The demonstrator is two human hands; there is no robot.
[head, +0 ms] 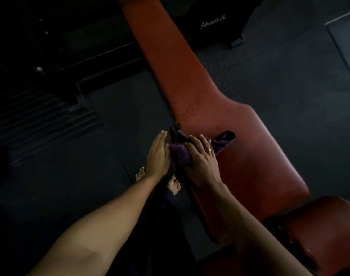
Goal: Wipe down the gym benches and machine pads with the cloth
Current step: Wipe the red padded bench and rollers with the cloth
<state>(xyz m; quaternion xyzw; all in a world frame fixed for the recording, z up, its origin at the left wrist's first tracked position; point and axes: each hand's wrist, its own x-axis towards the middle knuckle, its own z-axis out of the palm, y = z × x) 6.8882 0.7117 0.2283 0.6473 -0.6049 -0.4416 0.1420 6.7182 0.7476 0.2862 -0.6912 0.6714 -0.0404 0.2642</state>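
A long red padded bench (200, 92) runs from the top centre down to the lower right. A purple cloth (182, 151) with dark edges lies bunched on the bench's left edge. My right hand (202, 162), a ring on one finger, lies on the cloth with spread fingers pressing it to the pad. My left hand (158, 154) is flat with straight fingers just left of the cloth, its thumb side touching the cloth at the bench's side.
A second red pad (317, 232) sits at the lower right, separated from the bench by a gap. Dark rubber floor (279, 92) surrounds it. A black machine frame (74, 80) and ridged plate stand at left. My bare feet (174, 184) are beside the bench.
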